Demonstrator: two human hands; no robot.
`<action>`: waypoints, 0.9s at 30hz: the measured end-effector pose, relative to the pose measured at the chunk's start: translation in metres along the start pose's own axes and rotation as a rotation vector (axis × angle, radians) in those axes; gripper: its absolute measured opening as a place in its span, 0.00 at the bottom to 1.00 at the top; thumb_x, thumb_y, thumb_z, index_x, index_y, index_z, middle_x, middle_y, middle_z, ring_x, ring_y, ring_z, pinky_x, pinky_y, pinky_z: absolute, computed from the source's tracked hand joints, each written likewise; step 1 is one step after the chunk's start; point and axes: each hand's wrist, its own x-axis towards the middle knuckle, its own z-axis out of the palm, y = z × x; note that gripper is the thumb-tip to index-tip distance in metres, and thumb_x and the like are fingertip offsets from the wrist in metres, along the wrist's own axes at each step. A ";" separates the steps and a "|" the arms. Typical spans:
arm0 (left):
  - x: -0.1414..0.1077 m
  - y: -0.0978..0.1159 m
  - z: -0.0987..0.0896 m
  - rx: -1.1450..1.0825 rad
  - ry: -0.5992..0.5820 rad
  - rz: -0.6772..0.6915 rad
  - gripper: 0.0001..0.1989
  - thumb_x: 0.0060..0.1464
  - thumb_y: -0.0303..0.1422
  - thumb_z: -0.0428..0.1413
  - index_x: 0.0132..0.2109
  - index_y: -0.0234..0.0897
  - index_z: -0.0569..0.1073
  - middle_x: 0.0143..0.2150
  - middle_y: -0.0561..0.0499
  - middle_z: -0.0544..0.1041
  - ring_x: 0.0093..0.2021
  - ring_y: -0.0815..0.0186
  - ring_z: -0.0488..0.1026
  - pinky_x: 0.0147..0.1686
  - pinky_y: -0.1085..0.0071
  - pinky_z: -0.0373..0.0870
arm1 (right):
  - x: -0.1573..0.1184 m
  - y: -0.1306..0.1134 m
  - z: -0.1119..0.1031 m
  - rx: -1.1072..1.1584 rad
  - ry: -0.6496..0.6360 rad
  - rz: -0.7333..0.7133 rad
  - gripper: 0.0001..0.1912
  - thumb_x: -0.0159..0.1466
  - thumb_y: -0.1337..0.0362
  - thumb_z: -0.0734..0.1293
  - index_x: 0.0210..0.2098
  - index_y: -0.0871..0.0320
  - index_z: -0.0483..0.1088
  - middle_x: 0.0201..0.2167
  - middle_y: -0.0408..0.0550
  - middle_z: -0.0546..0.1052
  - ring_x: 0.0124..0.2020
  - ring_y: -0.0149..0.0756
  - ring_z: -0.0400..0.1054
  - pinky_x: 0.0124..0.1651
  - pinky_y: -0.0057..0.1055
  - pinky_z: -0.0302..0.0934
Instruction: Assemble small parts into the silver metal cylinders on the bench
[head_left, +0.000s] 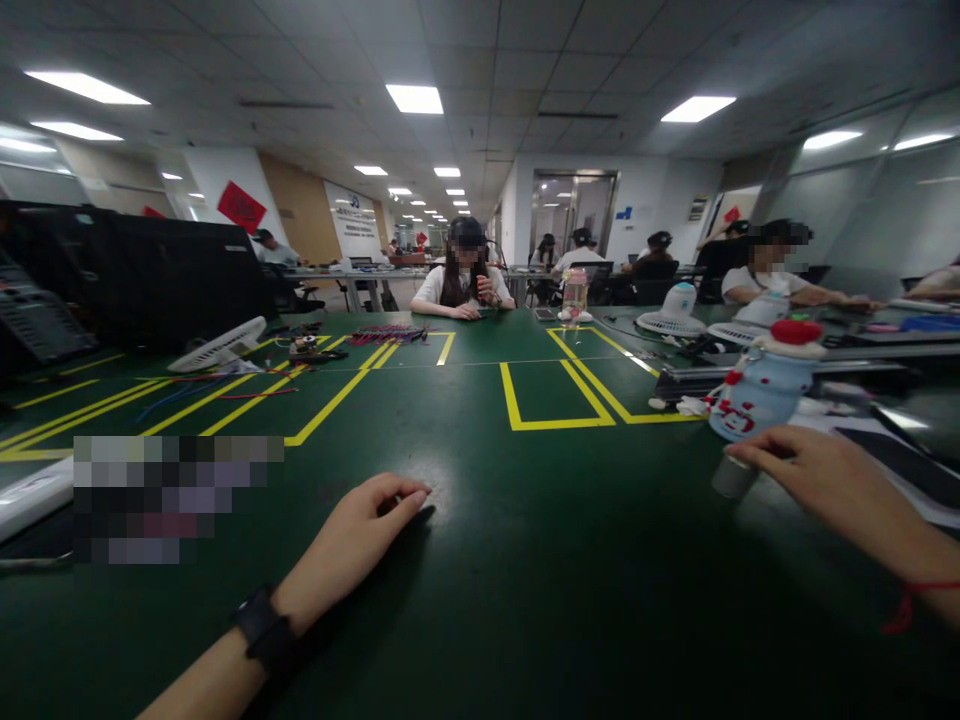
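Observation:
My left hand (pixel 379 515) rests on the green table (pixel 495 590), its fingers curled and closed against the thumb. A dark patch shows by its fingertips, and I cannot make out whether that is a shadow or a small thing. At the right, my right hand (pixel 821 475) grips a small grey cylinder (pixel 733 477) from above between thumb and fingers. The cylinder is slightly tilted, at or just above the tabletop. Just behind that hand stands a light blue bottle (pixel 776 385) with a red top and a snowman-like pattern.
Yellow tape (pixel 562 424) marks rectangles on the table. White fans (pixel 671 312) stand back right, with another fan (pixel 217 345) lying left. Bundled wires (pixel 394 335) lie farther back. A black computer case (pixel 142 280) stands left. Across the table sits a person (pixel 465 275).

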 end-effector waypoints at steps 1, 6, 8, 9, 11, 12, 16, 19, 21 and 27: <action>0.000 0.000 0.000 -0.002 0.002 -0.003 0.19 0.55 0.46 0.48 0.42 0.40 0.76 0.42 0.48 0.77 0.43 0.57 0.73 0.42 0.64 0.67 | 0.001 0.002 0.002 -0.006 -0.002 -0.009 0.21 0.59 0.46 0.58 0.32 0.55 0.73 0.35 0.52 0.75 0.34 0.39 0.69 0.35 0.33 0.58; -0.001 0.001 -0.001 -0.002 0.009 -0.005 0.19 0.54 0.46 0.49 0.42 0.40 0.76 0.42 0.48 0.77 0.43 0.56 0.73 0.42 0.64 0.67 | -0.005 0.015 0.016 -0.023 0.144 -0.095 0.23 0.58 0.47 0.61 0.43 0.55 0.71 0.49 0.53 0.70 0.51 0.45 0.64 0.48 0.38 0.57; -0.001 0.001 -0.001 -0.002 0.003 -0.002 0.19 0.55 0.47 0.48 0.42 0.40 0.76 0.42 0.48 0.77 0.43 0.56 0.73 0.42 0.63 0.67 | -0.013 0.020 0.022 0.050 0.076 -0.065 0.27 0.55 0.46 0.63 0.49 0.54 0.67 0.50 0.54 0.70 0.49 0.45 0.66 0.47 0.38 0.60; -0.001 0.002 -0.001 -0.002 0.000 0.000 0.19 0.55 0.47 0.48 0.42 0.40 0.76 0.41 0.48 0.77 0.43 0.56 0.73 0.43 0.63 0.67 | -0.017 0.021 0.025 0.099 0.024 -0.043 0.29 0.54 0.46 0.64 0.51 0.53 0.65 0.48 0.54 0.71 0.45 0.45 0.68 0.44 0.38 0.62; -0.002 0.002 0.000 -0.004 -0.008 0.005 0.19 0.55 0.47 0.48 0.42 0.40 0.76 0.41 0.48 0.77 0.42 0.56 0.73 0.43 0.63 0.67 | -0.024 0.018 0.028 0.182 -0.043 -0.014 0.29 0.55 0.47 0.64 0.52 0.53 0.62 0.43 0.53 0.74 0.40 0.43 0.71 0.41 0.38 0.64; -0.001 0.002 0.000 -0.006 -0.010 0.007 0.19 0.55 0.47 0.48 0.42 0.40 0.75 0.41 0.48 0.77 0.42 0.56 0.73 0.42 0.63 0.67 | -0.028 0.012 0.029 0.205 -0.034 -0.009 0.28 0.56 0.48 0.64 0.53 0.52 0.62 0.41 0.53 0.74 0.39 0.43 0.71 0.41 0.39 0.65; -0.001 0.001 0.002 -0.008 -0.005 0.027 0.18 0.55 0.46 0.48 0.41 0.41 0.76 0.41 0.49 0.78 0.42 0.57 0.73 0.42 0.64 0.67 | -0.037 -0.045 0.030 0.316 0.062 -0.141 0.27 0.57 0.50 0.64 0.53 0.51 0.61 0.45 0.51 0.73 0.42 0.41 0.70 0.45 0.40 0.65; -0.001 0.000 0.001 0.006 -0.009 0.035 0.18 0.55 0.46 0.48 0.41 0.41 0.76 0.42 0.49 0.77 0.43 0.57 0.73 0.43 0.64 0.67 | -0.043 -0.115 0.036 0.513 -0.007 -0.391 0.24 0.58 0.55 0.65 0.53 0.50 0.62 0.49 0.47 0.71 0.47 0.37 0.68 0.50 0.37 0.63; -0.002 -0.002 -0.001 0.024 -0.023 0.025 0.18 0.54 0.47 0.49 0.41 0.41 0.76 0.42 0.49 0.77 0.43 0.56 0.73 0.43 0.64 0.67 | -0.046 -0.158 0.044 0.623 -0.072 -0.535 0.23 0.57 0.58 0.66 0.52 0.50 0.63 0.49 0.45 0.71 0.48 0.34 0.66 0.53 0.35 0.61; 0.002 0.000 -0.006 0.050 -0.029 -0.018 0.19 0.54 0.47 0.49 0.41 0.40 0.76 0.42 0.48 0.77 0.42 0.56 0.73 0.42 0.63 0.67 | -0.050 -0.211 0.068 0.763 -0.197 -0.615 0.23 0.57 0.64 0.66 0.52 0.51 0.63 0.48 0.46 0.71 0.49 0.33 0.64 0.55 0.36 0.58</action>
